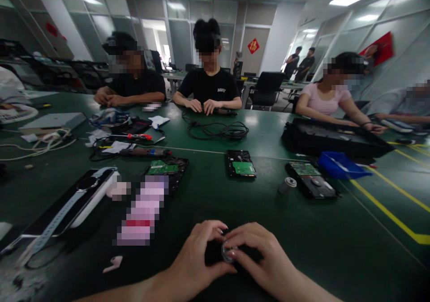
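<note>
A small round metal part (pixel 227 252) with a shiny rim is between my two hands, low in the middle of the head view. My right hand (pixel 260 253) pinches it, thumb and fingers bent over its right side. Curved around the other side is my left hand (pixel 201 253), its fingertips at the part's upper edge and its thumb just below. The fingers cover much of the part, so its exact kind does not show. Beyond my hands lie a hard drive (pixel 241 164) with a green circuit board and, to the right, a short metal cylinder (pixel 287 185).
On the green table (pixel 208 190) are another hard drive (pixel 314 180), a blue bag (pixel 342 164), a black tray (pixel 336 134), a coiled cable (pixel 218 130), a screwdriver (pixel 139 137), a watch (pixel 88 182), a blurred-out phone (pixel 144 212) and an earbud (pixel 114 264). Several people sit around it.
</note>
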A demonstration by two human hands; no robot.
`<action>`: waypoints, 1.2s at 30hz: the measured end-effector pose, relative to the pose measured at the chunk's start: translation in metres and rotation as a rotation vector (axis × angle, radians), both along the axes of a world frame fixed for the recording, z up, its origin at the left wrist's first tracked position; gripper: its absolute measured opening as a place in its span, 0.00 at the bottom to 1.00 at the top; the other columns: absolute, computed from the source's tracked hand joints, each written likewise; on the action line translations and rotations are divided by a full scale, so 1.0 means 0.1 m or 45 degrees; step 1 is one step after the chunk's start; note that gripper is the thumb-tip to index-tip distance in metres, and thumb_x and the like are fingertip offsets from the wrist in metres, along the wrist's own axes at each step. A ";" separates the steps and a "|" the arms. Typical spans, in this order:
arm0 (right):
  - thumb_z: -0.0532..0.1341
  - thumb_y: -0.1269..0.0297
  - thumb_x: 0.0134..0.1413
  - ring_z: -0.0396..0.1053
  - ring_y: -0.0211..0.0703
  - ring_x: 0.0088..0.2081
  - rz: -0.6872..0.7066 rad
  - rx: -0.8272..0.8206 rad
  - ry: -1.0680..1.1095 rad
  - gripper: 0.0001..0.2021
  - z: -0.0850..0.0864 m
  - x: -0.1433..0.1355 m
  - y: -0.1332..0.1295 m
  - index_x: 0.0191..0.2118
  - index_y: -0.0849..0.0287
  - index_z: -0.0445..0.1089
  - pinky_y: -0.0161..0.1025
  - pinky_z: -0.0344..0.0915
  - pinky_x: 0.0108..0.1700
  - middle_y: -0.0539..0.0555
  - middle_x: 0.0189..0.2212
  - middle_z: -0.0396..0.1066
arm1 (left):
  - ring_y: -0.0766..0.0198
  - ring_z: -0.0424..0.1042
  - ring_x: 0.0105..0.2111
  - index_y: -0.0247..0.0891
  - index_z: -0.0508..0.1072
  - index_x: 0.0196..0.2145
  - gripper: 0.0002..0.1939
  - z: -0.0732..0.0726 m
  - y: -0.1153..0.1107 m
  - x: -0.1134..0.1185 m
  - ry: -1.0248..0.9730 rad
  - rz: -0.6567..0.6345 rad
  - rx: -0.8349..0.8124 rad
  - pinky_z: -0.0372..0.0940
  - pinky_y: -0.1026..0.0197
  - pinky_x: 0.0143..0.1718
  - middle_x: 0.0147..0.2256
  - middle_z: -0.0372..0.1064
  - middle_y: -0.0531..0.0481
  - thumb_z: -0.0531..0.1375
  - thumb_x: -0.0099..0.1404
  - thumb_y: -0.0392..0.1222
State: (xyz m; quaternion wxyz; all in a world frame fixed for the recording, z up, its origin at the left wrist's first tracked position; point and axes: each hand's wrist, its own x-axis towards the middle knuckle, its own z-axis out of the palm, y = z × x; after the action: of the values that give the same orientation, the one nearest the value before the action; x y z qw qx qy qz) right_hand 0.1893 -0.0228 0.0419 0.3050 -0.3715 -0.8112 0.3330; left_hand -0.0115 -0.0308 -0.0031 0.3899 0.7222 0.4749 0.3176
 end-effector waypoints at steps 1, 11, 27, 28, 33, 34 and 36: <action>0.61 0.63 0.61 0.73 0.43 0.44 -0.003 -0.019 -0.006 0.06 0.00 0.00 -0.01 0.40 0.54 0.75 0.40 0.67 0.48 0.52 0.40 0.77 | 0.51 0.72 0.45 0.45 0.64 0.50 0.34 -0.01 0.00 0.00 0.005 0.002 0.002 0.66 0.46 0.49 0.43 0.72 0.48 0.74 0.49 0.44; 0.66 0.59 0.53 0.71 0.48 0.46 0.027 -0.164 -0.011 0.22 -0.24 0.05 -0.02 0.54 0.54 0.67 0.44 0.67 0.48 0.57 0.45 0.73 | 0.51 0.67 0.51 0.45 0.59 0.55 0.33 0.20 -0.05 -0.07 -0.168 -0.101 0.489 0.64 0.49 0.53 0.49 0.67 0.45 0.60 0.53 0.29; 0.69 0.56 0.46 0.73 0.51 0.42 -0.007 -0.162 -0.074 0.21 -0.30 0.01 0.04 0.47 0.56 0.72 0.44 0.69 0.45 0.57 0.40 0.76 | 0.58 0.76 0.37 0.45 0.78 0.37 0.04 0.43 0.07 -0.15 -0.064 0.032 0.417 0.72 0.58 0.40 0.35 0.74 0.50 0.63 0.64 0.40; 0.69 0.56 0.46 0.73 0.51 0.43 0.001 -0.165 -0.084 0.22 -0.30 0.01 0.05 0.48 0.56 0.72 0.44 0.69 0.46 0.57 0.41 0.76 | 0.58 0.76 0.37 0.45 0.77 0.38 0.05 0.41 0.07 -0.22 -0.044 0.101 0.420 0.72 0.58 0.40 0.35 0.75 0.50 0.62 0.64 0.40; 0.68 0.57 0.46 0.72 0.52 0.47 0.041 -0.223 -0.109 0.23 -0.30 0.02 0.07 0.50 0.54 0.72 0.46 0.68 0.50 0.57 0.46 0.75 | 0.57 0.78 0.40 0.45 0.77 0.41 0.10 0.11 0.09 -0.53 0.183 0.237 0.450 0.74 0.57 0.44 0.39 0.77 0.50 0.61 0.63 0.35; 0.68 0.57 0.46 0.72 0.52 0.48 0.046 -0.226 -0.105 0.23 -0.30 0.02 0.08 0.50 0.54 0.72 0.46 0.68 0.50 0.57 0.47 0.75 | 0.56 0.77 0.42 0.46 0.78 0.41 0.11 0.04 0.09 -0.56 0.242 0.233 0.463 0.74 0.56 0.45 0.41 0.77 0.49 0.61 0.62 0.34; 0.68 0.57 0.46 0.72 0.52 0.48 0.052 -0.224 -0.097 0.23 -0.31 0.02 0.08 0.51 0.54 0.71 0.46 0.68 0.51 0.56 0.47 0.75 | 0.54 0.75 0.47 0.48 0.78 0.44 0.13 -0.06 0.08 -0.59 0.348 0.197 0.476 0.73 0.52 0.48 0.46 0.76 0.49 0.60 0.63 0.34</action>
State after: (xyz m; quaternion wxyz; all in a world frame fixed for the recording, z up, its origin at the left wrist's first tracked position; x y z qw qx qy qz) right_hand 0.1913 -0.0151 0.0111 0.2331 -0.3928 -0.7972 0.3948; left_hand -0.0707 -0.0226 -0.0090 0.1560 0.7797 0.5099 0.3283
